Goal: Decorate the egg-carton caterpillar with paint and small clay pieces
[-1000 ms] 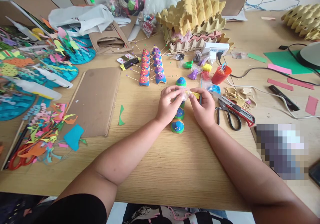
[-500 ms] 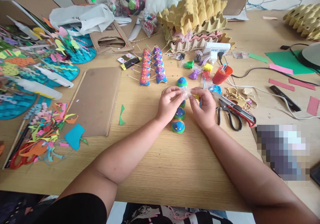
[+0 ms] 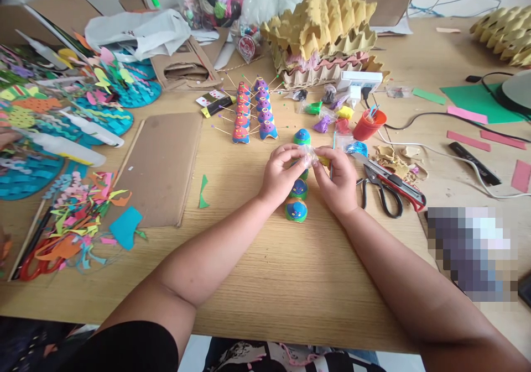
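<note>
Between my two hands is a small clear plastic bag (image 3: 308, 155) with a bit of yellow in it, perhaps clay. My left hand (image 3: 281, 174) pinches its left side. My right hand (image 3: 337, 184) grips the other side, and a thin blue stick (image 3: 333, 145) is also tucked in its fingers. Below and behind the hands runs a row of blue-and-green painted egg-carton cups; the nearest cup (image 3: 296, 210) has a small face, and the farthest cup (image 3: 302, 136) shows above my fingers. Part of the row is hidden by my hands.
Pliers (image 3: 384, 189) and a red utility knife (image 3: 398, 181) lie right of my hand. Behind them stands an orange cup (image 3: 369, 124). Red caterpillars (image 3: 241, 120) and purple ones (image 3: 265, 112) stand farther back. Cardboard (image 3: 160, 167), paper scraps (image 3: 78, 217) and glue bottles (image 3: 62, 146) are at left.
Both hands stay in almost the same place on the bag. The blue stick in my right hand has tilted and shifted slightly left. The view has moved a little.
</note>
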The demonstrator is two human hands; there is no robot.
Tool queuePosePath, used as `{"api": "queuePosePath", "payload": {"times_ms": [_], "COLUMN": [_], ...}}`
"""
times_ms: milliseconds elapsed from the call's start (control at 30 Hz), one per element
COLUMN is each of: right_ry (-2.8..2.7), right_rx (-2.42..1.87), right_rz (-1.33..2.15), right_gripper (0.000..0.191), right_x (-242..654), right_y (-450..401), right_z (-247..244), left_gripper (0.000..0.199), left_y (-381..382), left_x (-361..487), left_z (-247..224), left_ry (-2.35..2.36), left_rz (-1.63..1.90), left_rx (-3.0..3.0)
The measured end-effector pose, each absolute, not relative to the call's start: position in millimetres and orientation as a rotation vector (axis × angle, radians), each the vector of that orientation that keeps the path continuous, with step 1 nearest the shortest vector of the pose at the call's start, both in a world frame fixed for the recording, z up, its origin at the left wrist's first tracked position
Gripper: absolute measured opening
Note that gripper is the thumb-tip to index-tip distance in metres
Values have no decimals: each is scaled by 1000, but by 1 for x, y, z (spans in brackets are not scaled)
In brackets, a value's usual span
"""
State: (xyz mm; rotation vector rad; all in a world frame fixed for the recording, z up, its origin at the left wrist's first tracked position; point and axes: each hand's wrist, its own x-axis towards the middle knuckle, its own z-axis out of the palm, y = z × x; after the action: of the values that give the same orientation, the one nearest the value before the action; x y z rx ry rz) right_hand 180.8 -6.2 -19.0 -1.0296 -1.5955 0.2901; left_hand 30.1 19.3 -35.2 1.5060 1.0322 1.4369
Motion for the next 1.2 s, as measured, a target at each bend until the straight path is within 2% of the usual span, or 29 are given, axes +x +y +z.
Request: {"api": "queuePosePath", "payload": {"times_ms": [133, 467, 1200], "right_ry": [-1587, -1545, -1580], "right_rx": [-1069, -1122, -1136], "right_rz": [303, 271, 198], "right_gripper": [14, 14, 11], "right_x": [181, 182, 180], "right_y": [-7, -4, -6], "right_z": [-20, -22, -20], "left_gripper": [21, 33, 19], "left_y": [21, 22, 22], "left_x": [30, 31, 31], "left_z": [-36, -38, -40], "left_ry": [1043, 1058, 977], "left_rz": [1443, 1431, 1478], "left_rx": [1504, 1469, 1417]}}
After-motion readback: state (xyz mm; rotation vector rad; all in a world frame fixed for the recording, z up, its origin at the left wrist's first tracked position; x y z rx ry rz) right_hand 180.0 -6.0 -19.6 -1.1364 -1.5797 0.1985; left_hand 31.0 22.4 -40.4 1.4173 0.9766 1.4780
